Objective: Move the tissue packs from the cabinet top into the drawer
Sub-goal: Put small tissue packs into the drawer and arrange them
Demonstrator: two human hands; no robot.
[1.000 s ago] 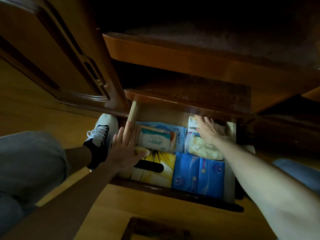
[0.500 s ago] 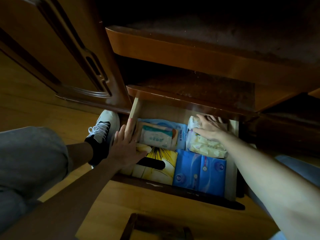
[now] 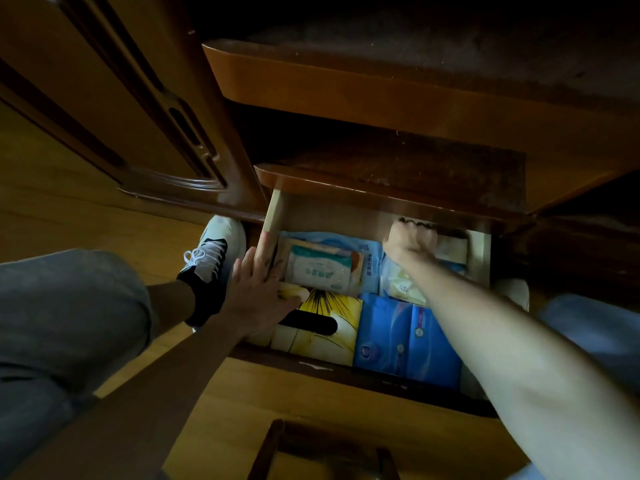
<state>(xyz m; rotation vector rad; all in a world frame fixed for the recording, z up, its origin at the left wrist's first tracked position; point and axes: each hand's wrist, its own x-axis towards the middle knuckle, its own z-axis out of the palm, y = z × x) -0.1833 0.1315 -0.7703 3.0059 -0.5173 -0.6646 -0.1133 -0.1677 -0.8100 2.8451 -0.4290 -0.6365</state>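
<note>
— How will these packs handle?

— Soft and light, I judge; the pale tissue pack (image 3: 403,287) at the back right of the drawer (image 3: 377,382) squashes easily, so I'd take it across its middle, not by a slippery film corner. My right hand (image 3: 410,239) is curled over its far end, pushing it back (whether it truly grips, I can't tell)

— And the left?

— My left hand (image 3: 258,292) lies flat, fingers straight, on the drawer's left wall and the yellow tissue box (image 3: 325,329)

— Anything in the way?

— The shelf edge (image 3: 381,194) overhangs the back; the blue packs (image 3: 408,341) and the white-green pack (image 3: 318,270) crowd it
</note>
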